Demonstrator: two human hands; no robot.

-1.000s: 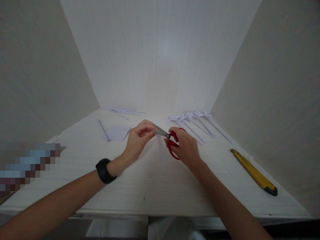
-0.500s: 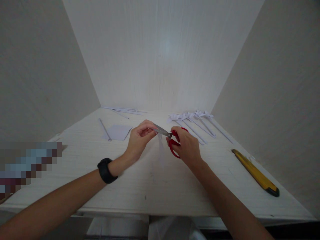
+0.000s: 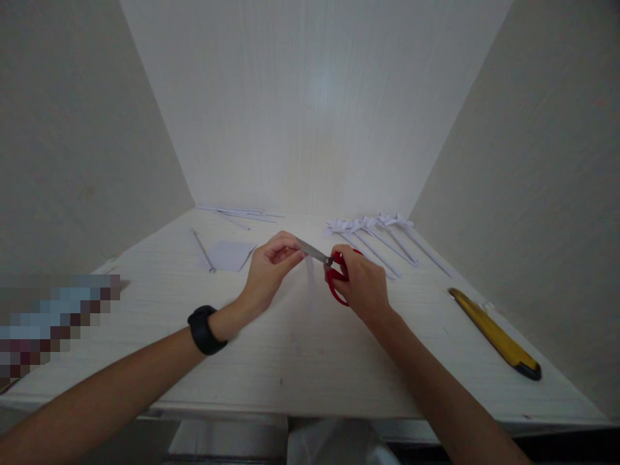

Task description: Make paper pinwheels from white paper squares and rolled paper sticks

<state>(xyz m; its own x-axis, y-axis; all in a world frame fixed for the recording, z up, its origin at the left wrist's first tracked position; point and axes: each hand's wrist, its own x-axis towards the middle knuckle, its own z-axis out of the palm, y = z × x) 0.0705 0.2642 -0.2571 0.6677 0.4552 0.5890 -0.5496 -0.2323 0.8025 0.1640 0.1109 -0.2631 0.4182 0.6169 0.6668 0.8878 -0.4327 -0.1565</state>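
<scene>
My right hand (image 3: pixel 361 281) grips a pair of red-handled scissors (image 3: pixel 314 252), whose blades point left toward the other hand. Thumb and fingers of my left hand (image 3: pixel 271 265) pinch a thin white paper strip (image 3: pixel 310 274) close to the blade tips. The strip hangs down, pale and blurred, just under the blades. Part of it is hidden behind my fingers. A black band circles my left wrist.
Several rolled paper sticks with folded tops (image 3: pixel 372 236) lie at the back right. A yellow cutter knife (image 3: pixel 494 332) rests by the right edge. To the left are a paper sheet (image 3: pixel 227 255), a paper tube (image 3: pixel 202 250) and thin paper sticks (image 3: pixel 242 212). Panels enclose the white table.
The scissor blades look more closed than before. The hanging strip appears shorter and narrower. Both hands stay nearly in place.
</scene>
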